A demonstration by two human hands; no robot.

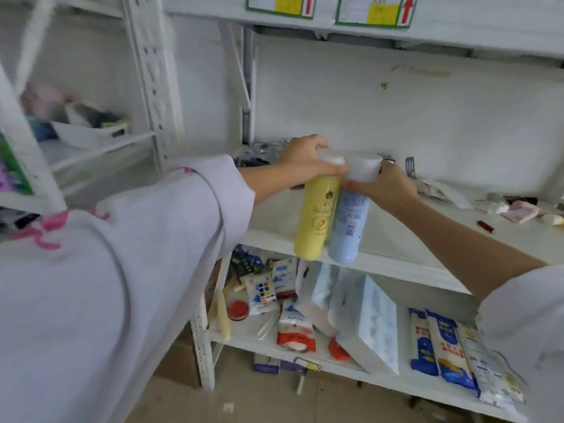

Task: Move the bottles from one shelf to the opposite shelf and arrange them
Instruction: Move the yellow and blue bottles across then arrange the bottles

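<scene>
Centrally, the left hand point(305, 161) is gripping a yellow bottle point(317, 218) and the right hand point(385, 184) a blue bottle point(348, 227), touching above a white metal shelf point(396, 239); packets point(439, 349) are lying on the lower shelf point(305, 349) over a tiled floor point(244, 401).

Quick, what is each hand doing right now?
Left hand: grips the cap end of the yellow bottle.
Right hand: grips the blue bottle just below its white cap.

A yellow bottle point(316, 219) and a pale blue bottle point(348, 227), both white-capped, hang side by side, touching. They are upright, slightly tilted, over the white shelf's point(396, 239) front edge.
</scene>
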